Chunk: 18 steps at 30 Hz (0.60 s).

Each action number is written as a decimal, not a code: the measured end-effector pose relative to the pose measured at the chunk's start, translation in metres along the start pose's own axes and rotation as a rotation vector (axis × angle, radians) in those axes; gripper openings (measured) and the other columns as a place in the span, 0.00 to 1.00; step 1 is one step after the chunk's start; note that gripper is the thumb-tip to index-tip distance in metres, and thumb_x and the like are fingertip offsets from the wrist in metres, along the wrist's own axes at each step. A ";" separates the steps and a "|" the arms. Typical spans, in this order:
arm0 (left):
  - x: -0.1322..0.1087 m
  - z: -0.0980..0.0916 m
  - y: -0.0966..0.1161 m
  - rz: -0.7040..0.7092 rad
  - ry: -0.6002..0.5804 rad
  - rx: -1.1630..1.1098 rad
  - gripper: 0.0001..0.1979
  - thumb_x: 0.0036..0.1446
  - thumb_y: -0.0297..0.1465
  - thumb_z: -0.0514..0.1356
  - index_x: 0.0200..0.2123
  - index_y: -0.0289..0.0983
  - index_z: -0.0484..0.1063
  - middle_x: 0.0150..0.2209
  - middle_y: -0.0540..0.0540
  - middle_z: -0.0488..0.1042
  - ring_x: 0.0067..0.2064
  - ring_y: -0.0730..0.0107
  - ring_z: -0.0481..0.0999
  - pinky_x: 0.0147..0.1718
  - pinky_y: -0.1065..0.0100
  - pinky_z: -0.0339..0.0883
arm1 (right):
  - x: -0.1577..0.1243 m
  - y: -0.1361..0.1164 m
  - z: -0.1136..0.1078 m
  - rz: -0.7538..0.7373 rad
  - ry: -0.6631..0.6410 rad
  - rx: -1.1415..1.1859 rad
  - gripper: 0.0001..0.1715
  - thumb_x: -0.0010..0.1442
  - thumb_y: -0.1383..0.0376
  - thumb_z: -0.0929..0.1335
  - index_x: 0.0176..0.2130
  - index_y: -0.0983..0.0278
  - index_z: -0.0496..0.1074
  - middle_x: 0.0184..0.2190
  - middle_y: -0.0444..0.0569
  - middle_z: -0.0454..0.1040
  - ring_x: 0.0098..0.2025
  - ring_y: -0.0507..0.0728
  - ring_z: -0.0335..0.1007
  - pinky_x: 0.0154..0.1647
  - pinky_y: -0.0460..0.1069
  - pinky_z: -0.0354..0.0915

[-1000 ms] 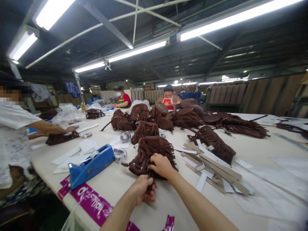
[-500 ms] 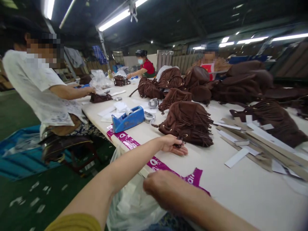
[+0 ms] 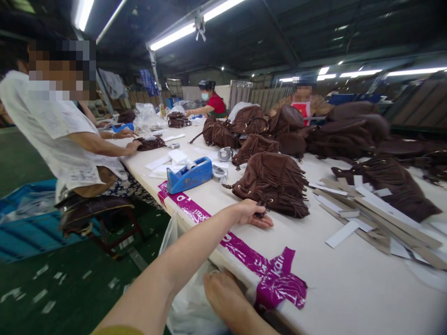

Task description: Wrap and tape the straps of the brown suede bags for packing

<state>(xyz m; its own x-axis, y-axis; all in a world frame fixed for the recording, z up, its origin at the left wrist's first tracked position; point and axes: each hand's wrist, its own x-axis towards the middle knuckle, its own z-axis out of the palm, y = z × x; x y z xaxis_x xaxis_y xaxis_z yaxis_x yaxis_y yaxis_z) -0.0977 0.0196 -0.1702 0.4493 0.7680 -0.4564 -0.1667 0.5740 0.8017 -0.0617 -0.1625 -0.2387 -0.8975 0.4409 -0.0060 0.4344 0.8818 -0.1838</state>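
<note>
On the table lies a dark brown fringed drawstring bag (image 3: 270,181) with metal eyelets. My left hand (image 3: 249,216) rests palm up at its near edge, thumb pressed over a small dark tassel (image 3: 260,210), the other fingers stretched out. Whether the tassel joins the bag is hard to see. My right hand (image 3: 221,291) is below the table's edge, beside a clear plastic bag (image 3: 192,298) hanging there. Its fingers are curled, their tips hidden, so what they hold does not show.
Purple printed tape (image 3: 244,249) runs along the edge of the white table (image 3: 335,284). A blue tape dispenser (image 3: 190,174) and tape rolls (image 3: 220,173) stand left. More brown bags (image 3: 349,135) are heaped behind; card strips (image 3: 377,214) lie right. Co-workers (image 3: 63,125) work around the table.
My right hand has dropped from above the table edge to below it, by the plastic bag, uncovering the purple tape's end. My left hand keeps its place by the brown bag.
</note>
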 end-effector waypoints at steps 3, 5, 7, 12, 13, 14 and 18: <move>-0.004 -0.001 0.005 -0.028 -0.026 -0.018 0.13 0.66 0.26 0.48 0.33 0.26 0.69 0.28 0.36 0.77 0.31 0.62 0.80 0.32 0.65 0.75 | -0.027 0.011 -0.033 0.161 0.055 0.089 0.15 0.57 0.77 0.61 0.41 0.66 0.71 0.29 0.52 0.79 0.28 0.58 0.77 0.24 0.46 0.65; -0.006 -0.002 0.008 -0.049 -0.047 -0.029 0.13 0.66 0.30 0.51 0.33 0.27 0.69 0.30 0.36 0.78 0.32 0.60 0.80 0.34 0.63 0.74 | -0.048 0.024 -0.061 0.253 0.128 0.351 0.14 0.60 0.71 0.62 0.44 0.62 0.70 0.30 0.47 0.79 0.30 0.55 0.76 0.27 0.43 0.65; -0.007 -0.002 0.011 -0.062 -0.066 -0.036 0.13 0.64 0.34 0.54 0.33 0.29 0.70 0.31 0.36 0.78 0.34 0.59 0.80 0.36 0.60 0.73 | -0.068 0.042 -0.088 0.381 0.177 0.733 0.17 0.59 0.66 0.62 0.48 0.62 0.69 0.29 0.46 0.77 0.27 0.53 0.75 0.24 0.43 0.64; -0.006 -0.003 0.019 -0.050 -0.070 -0.036 0.15 0.61 0.39 0.57 0.35 0.31 0.72 0.32 0.42 0.78 0.35 0.65 0.79 0.37 0.67 0.69 | -0.098 0.089 -0.118 0.681 0.366 1.318 0.15 0.49 0.60 0.65 0.36 0.65 0.70 0.18 0.37 0.64 0.17 0.49 0.66 0.18 0.42 0.61; -0.006 -0.003 0.021 -0.045 -0.067 -0.035 0.16 0.60 0.40 0.58 0.35 0.31 0.73 0.33 0.42 0.78 0.35 0.65 0.79 0.36 0.68 0.68 | -0.101 0.098 -0.116 0.736 0.419 1.367 0.12 0.46 0.61 0.66 0.33 0.64 0.69 0.17 0.36 0.61 0.17 0.49 0.64 0.18 0.42 0.62; -0.007 -0.003 0.023 -0.044 -0.063 -0.033 0.18 0.59 0.42 0.59 0.35 0.30 0.73 0.34 0.42 0.78 0.36 0.65 0.78 0.36 0.69 0.67 | -0.104 0.107 -0.112 0.784 0.466 1.407 0.09 0.44 0.63 0.66 0.30 0.63 0.67 0.17 0.35 0.59 0.17 0.48 0.63 0.18 0.42 0.62; -0.009 -0.005 0.031 -0.034 -0.013 -0.004 0.19 0.59 0.42 0.56 0.37 0.30 0.74 0.37 0.41 0.78 0.34 0.66 0.77 0.35 0.66 0.67 | -0.104 0.136 -0.091 0.855 0.605 1.517 0.07 0.40 0.67 0.66 0.26 0.61 0.64 0.15 0.34 0.58 0.14 0.48 0.61 0.15 0.42 0.59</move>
<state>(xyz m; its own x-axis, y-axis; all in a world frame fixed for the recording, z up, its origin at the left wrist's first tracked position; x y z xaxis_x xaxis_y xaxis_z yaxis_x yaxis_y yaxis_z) -0.1111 0.0322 -0.1428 0.4660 0.7442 -0.4786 -0.1549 0.6012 0.7840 0.0978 -0.0733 -0.1739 -0.1996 0.9284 -0.3135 -0.0389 -0.3272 -0.9441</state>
